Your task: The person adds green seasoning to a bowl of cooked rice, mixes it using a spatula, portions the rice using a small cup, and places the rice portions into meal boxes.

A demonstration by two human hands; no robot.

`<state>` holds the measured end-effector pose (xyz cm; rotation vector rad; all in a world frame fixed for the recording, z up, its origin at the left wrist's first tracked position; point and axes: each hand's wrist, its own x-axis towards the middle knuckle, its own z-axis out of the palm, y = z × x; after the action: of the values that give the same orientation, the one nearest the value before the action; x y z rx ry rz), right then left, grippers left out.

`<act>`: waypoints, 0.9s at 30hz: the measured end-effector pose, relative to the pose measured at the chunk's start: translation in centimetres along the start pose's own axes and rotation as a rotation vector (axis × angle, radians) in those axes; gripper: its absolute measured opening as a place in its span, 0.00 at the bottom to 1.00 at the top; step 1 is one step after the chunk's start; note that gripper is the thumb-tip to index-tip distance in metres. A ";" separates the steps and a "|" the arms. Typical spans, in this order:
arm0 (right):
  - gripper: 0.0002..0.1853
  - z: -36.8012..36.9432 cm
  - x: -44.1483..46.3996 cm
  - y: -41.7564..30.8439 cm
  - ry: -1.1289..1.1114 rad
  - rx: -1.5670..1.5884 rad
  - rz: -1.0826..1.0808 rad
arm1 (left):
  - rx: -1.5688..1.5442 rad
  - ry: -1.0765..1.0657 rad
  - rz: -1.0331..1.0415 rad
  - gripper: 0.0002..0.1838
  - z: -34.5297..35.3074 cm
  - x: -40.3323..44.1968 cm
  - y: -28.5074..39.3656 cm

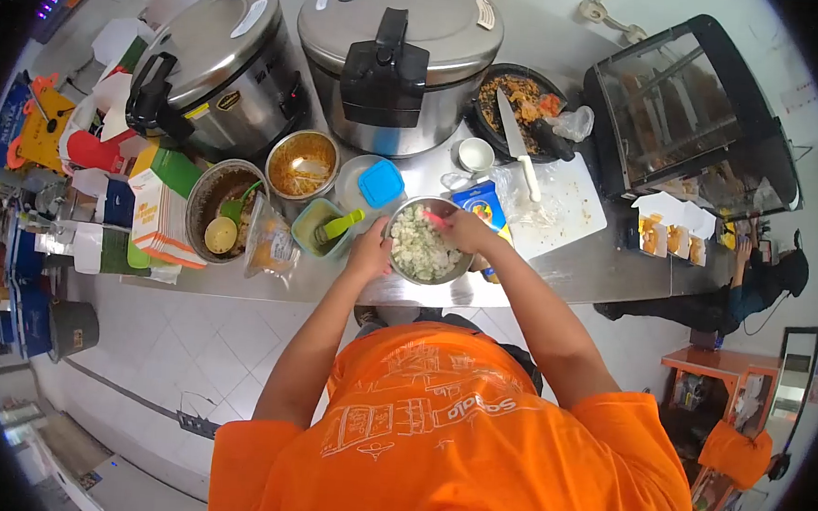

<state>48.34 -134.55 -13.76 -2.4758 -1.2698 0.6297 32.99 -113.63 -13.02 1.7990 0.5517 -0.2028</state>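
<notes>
A steel bowl (423, 279) filled with a pale, crumbly white-green food (419, 245) is at the front edge of the steel counter. My left hand (370, 251) grips its left rim with closed fingers. In my right hand (467, 233), over the bowl's right side, is the handle of a pink utensil (436, 220), whose far end is hidden in the food. Just left of the bowl stands a green-tinted tub (310, 223) with a lime green utensil (341, 224) in it. Behind the bowl lies a blue-lidded container (381, 182). A blue packet (480, 204) is partly behind my right hand.
Two large rice cookers (399, 30) (216, 66) stand at the back. A knife (519, 145) lies across a dark food dish (482, 129) and a white board (580, 210). Pots (303, 160) are left, a glass display case (671, 103) right. Another person (754, 277) is far right.
</notes>
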 end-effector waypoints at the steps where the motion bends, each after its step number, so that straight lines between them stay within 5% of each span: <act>1: 0.19 -0.4 -0.1 -1.2 -0.001 -0.003 -0.010 | -0.003 0.011 0.000 0.23 -0.4 0.1 0.4; 7: 0.14 -1.5 -6.1 -13.4 -0.181 -0.290 0.327 | 0.137 0.055 0.001 0.21 0.0 0.6 0.3; 9: 0.13 1.3 -5.6 -12.3 -0.148 -0.299 0.211 | 0.501 0.289 0.439 0.20 0.7 2.3 -2.6; 10: 0.13 4.2 -4.1 -9.8 -0.052 -0.163 0.320 | 0.504 0.291 0.438 0.20 0.6 2.1 -2.4; 16: 0.13 -6.3 -5.0 -11.7 -0.153 -0.245 0.219 | 0.236 0.370 0.281 0.21 0.8 -0.5 -0.6; 19: 0.12 -5.1 -7.4 -13.3 -0.158 -0.256 0.267 | 0.188 0.379 0.191 0.26 1.9 -3.8 -2.0; 21: 0.12 -0.6 -7.2 -12.3 -0.126 -0.215 0.302 | -0.249 -0.032 -0.184 0.28 3.3 -5.6 -1.2; 23: 0.13 -0.1 -6.1 -11.7 -0.144 -0.207 0.336 | -0.365 -0.118 -0.122 0.26 4.5 -5.1 -1.6; 27: 0.17 -5.1 -4.5 -9.8 -0.341 -0.341 0.064 | -0.495 -0.007 -0.147 0.28 3.9 -4.2 -0.6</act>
<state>41.76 -132.96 -3.92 -2.7788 -1.5352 0.9563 29.56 -118.32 -12.96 1.2791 0.6641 -0.1557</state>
